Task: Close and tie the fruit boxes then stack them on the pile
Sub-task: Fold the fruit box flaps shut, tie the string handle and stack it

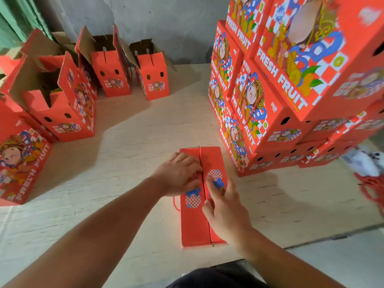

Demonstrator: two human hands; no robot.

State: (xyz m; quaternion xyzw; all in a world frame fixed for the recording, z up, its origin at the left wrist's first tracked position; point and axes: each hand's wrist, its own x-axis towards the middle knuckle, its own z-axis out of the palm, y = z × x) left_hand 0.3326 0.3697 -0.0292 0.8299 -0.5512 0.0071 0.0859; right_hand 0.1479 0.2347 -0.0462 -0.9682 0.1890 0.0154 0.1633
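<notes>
One red fruit box (196, 221) stands upright on the pale board floor (124, 163), near the front edge of the board and just beside the foot of the stacked pile (291, 100) at the right. Its two top flaps are folded down and meet along a centre seam; the box reads as closed but not yet tied. The left hand (178, 175) lies over the left flap at the seam, fingers curled down onto it, apparently working the red cord (175, 204), a loop of which hangs off the left side of the box; whether the cord is actually pinched cannot be told. The right hand (223, 206) presses on the right flap with fingers spread and largely straight, holding nothing. Judgement on handling: printed corrugated card, stiff along the folds but liable to dent at corners and flap edges; the flaps will likely spring up if pressure is released before the cord is fastened. The weight cannot be read from this view; if filled, lift by both ends from beneath rather than by the cord alone. The printed surface looks smooth and may slide on the pile. Open boxes (116, 69) wait along the far edge and left side of the board. A loose bundle of red cord (369, 188) lies at the right edge.
</notes>
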